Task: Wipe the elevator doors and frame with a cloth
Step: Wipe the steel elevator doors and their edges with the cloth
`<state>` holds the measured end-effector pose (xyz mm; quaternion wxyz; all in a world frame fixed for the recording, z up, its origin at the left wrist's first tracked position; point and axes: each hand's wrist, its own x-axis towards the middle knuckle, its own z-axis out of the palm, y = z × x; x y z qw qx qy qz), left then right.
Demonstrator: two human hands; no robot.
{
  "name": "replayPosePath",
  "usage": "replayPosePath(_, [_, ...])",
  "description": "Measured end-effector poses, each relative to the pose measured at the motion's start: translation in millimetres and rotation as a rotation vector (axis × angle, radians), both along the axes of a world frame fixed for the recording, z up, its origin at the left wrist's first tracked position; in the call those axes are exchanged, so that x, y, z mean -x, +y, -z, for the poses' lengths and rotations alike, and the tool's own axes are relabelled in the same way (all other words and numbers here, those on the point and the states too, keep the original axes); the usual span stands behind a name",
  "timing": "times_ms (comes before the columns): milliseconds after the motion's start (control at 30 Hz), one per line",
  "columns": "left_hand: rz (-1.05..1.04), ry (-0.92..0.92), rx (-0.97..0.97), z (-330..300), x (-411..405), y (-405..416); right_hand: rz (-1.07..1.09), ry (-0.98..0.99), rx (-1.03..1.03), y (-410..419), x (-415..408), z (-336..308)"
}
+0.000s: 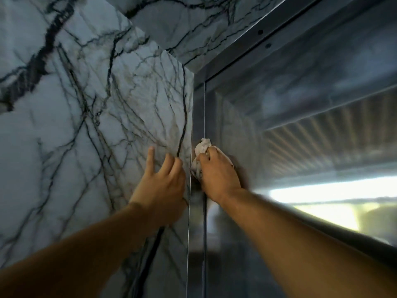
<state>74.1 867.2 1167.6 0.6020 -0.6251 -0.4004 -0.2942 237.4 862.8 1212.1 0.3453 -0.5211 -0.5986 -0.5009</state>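
Crumpled white cloth [202, 155] is gripped in the right hand [217, 171] and pressed to the brushed steel elevator frame [198, 117], apparently mid-wipe along its upright edge. A steady stroke along the seam seems called for next. The left hand [162, 181], fingers loosely spread, rests on smooth, dark-veined white marble wall [96, 108].

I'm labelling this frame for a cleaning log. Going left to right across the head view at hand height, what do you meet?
Marble wall → left hand, fingers on the marble → metal frame strip → crumpled white cloth → right hand gripping the cloth → reflective metal elevator door.
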Motion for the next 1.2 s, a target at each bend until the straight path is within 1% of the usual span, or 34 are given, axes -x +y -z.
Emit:
replayPosePath(100, [-0.066, 0.018, 0.074, 34.0, 2.4, -10.1, -0.022, 0.027, 0.024, -1.6, 4.4, 32.2])
replayPosePath(333, [-0.16, 0.065, 0.163, 97.1, 5.0, -20.1, -0.084, 0.048, 0.038, -5.3, 2.9, 94.4])
replayPosePath(600, [-0.14, 0.006, 0.198, 161.9, 3.9, -31.0, -0.078, 0.067, 0.061, -7.8, -0.1, 181.0])
replayPosePath(700, [-0.116, -0.001, 0.242, 201.9, 11.0, -31.2, -0.087, 0.089, 0.118, -13.6, 5.8, 223.1])
replayPosePath(833, [-0.081, 0.018, 0.258, 255.6, 19.5, -27.1, -0.072, 0.09, 0.164, -17.7, 10.9, 269.6])
replayPosePath(967, [-0.094, 0.006, 0.238, 291.6, 15.3, -23.5, -0.057, 0.094, 0.185, -19.1, 9.9, 299.3])
replayPosePath(1100, [-0.083, -0.038, 0.181, 300.6, 8.0, -19.5, -0.044, 0.097, 0.157, -15.7, 8.4, 313.6])
replayPosePath(1200, [-0.044, -0.041, 0.174, 310.2, 9.9, -17.9, -0.036, 0.076, 0.132, -11.0, 9.6, 326.0])
